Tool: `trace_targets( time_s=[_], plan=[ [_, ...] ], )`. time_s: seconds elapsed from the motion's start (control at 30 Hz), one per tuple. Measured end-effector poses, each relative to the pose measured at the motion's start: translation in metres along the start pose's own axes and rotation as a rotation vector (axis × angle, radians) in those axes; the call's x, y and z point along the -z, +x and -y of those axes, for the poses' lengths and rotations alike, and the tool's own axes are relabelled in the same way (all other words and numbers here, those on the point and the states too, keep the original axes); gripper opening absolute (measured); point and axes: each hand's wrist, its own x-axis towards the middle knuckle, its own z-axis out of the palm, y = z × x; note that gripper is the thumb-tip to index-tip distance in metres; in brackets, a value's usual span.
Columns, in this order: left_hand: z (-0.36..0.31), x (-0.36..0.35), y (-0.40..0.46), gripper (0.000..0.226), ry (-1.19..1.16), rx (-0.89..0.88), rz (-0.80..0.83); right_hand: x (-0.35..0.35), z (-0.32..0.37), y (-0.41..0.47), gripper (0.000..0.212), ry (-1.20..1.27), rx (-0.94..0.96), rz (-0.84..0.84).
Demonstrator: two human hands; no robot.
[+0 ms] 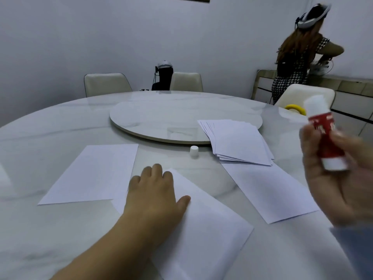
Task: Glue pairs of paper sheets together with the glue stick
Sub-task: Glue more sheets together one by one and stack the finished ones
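Nearest the camera, a white rectangular paper sheet (201,229) lies at an angle on the round pale marble-patterned table (50,148), and the left hand (153,195) rests flat on its upper left corner, fingers spread and straight. To the right of that sheet and raised above the table, the right hand (331,178) holds a red-and-white glue stick (325,136) upright, fingers curled round its red barrel, the white glue tip uncovered and blurred. A second white sheet (94,174) lies left of the near sheet, their corners just meeting under the hand; a third white sheet (270,190) lies to its right. Beyond the near sheet stands a small white glue cap (194,151), upright on the table. Just right of the cap, a fanned stack of white paper sheets (238,140) overlaps the edge of a round marble turntable (161,120) at the table's centre. A yellow ring (295,109) sits at the far right edge. Past the table stand cream padded chairs (106,82), a dark headset stand (163,77) between two of them, and a plain white wall (80,37). At the far right a person in a houndstooth dress (292,71) wearing a headset faces a sideboard (343,93).
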Motion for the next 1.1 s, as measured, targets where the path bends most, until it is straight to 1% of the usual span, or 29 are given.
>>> trace_targets(
  time_s=[0.03, 0.07, 0.1, 0.13, 0.17, 0.23, 0.3, 0.37, 0.4, 0.47, 0.57, 0.6, 0.67, 0.7, 0.73, 0.77, 0.83, 0.87, 0.9, 0.93, 1.0, 1.03, 1.07, 1.1],
  plan=[
    [0.003, 0.001, 0.001, 0.042, -0.074, -0.056, -0.009, -0.003, -0.002, 0.011, 0.040, -0.005, 0.013, -0.081],
    [0.006, 0.002, 0.002, 0.038, -0.185, -0.123, 0.018, -0.007, -0.008, 0.022, 0.032, -0.043, 0.003, -0.105],
    [0.008, 0.004, 0.003, 0.033, -0.302, -0.187, 0.075, -0.013, -0.017, 0.033, 0.016, -0.134, -0.022, -0.087],
    [0.010, 0.007, 0.003, 0.030, -0.384, -0.237, 0.142, -0.016, -0.027, 0.043, 0.010, -0.263, -0.047, -0.057],
    [0.012, 0.009, 0.002, 0.030, -0.403, -0.269, 0.181, -0.019, -0.039, 0.053, 0.012, -0.404, -0.071, -0.033],
    [0.015, 0.008, 0.003, 0.033, -0.297, -0.276, 0.139, -0.019, -0.069, 0.069, 0.021, -0.669, -0.094, -0.054],
    [0.017, 0.007, 0.004, 0.037, -0.178, -0.226, 0.064, -0.014, -0.099, 0.080, 0.026, -0.997, -0.104, -0.069],
    [0.018, 0.007, 0.005, 0.039, -0.140, -0.166, 0.027, -0.006, -0.125, 0.086, 0.025, -1.274, -0.147, -0.047],
    [0.019, 0.006, 0.005, 0.039, -0.149, -0.147, 0.020, -0.001, -0.135, 0.089, 0.026, -1.372, -0.156, -0.049],
    [0.019, 0.005, 0.005, 0.038, -0.180, -0.131, 0.024, 0.004, -0.145, 0.093, 0.029, -1.455, -0.138, -0.059],
    [0.018, 0.003, 0.005, 0.038, -0.183, -0.131, 0.011, 0.002, -0.152, 0.093, 0.032, -1.482, -0.130, -0.021],
    [0.018, 0.003, 0.005, 0.038, -0.179, -0.129, 0.008, 0.000, -0.151, 0.092, 0.037, -1.467, -0.145, -0.021],
    [0.020, 0.002, 0.005, 0.038, -0.177, -0.121, 0.007, -0.003, -0.131, 0.088, 0.056, -1.441, -0.205, -0.048],
    [0.022, 0.001, 0.005, 0.038, -0.178, -0.117, 0.005, -0.002, -0.112, 0.086, 0.065, -1.488, -0.237, -0.035],
    [0.023, 0.001, 0.005, 0.038, -0.180, -0.112, 0.000, -0.001, -0.088, 0.080, 0.071, -1.602, -0.285, 0.028],
    [0.024, 0.001, 0.006, 0.038, -0.184, -0.106, -0.005, 0.001, -0.062, 0.072, 0.077, -1.759, -0.383, 0.127],
    [0.022, 0.000, 0.007, 0.038, -0.195, -0.101, -0.011, 0.007, -0.023, 0.045, 0.095, -2.069, -0.682, 0.321],
    [0.020, 0.000, 0.008, 0.038, -0.197, -0.103, -0.011, 0.012, -0.012, 0.029, 0.100, -2.171, -0.781, 0.383],
    [0.018, 0.000, 0.008, 0.038, -0.197, -0.103, -0.010, 0.017, -0.007, 0.016, 0.096, -2.205, -0.784, 0.399],
    [0.017, -0.001, 0.007, 0.037, -0.194, -0.103, -0.009, 0.022, -0.005, 0.005, 0.081, -2.199, -0.707, 0.398],
    [0.017, -0.001, 0.006, 0.036, -0.198, -0.103, -0.008, 0.031, -0.004, -0.005, 0.034, -2.122, -0.445, 0.381],
    [0.017, 0.000, 0.005, 0.036, -0.204, -0.101, -0.004, 0.035, -0.003, -0.007, 0.026, -2.106, -0.333, 0.368],
    [0.018, 0.001, 0.004, 0.035, -0.209, -0.101, -0.002, 0.039, 0.000, -0.008, 0.033, -2.093, -0.257, 0.333],
    [0.019, 0.002, 0.003, 0.034, -0.213, -0.101, 0.001, 0.043, 0.002, -0.008, 0.040, -2.047, -0.221, 0.283]
  ],
)
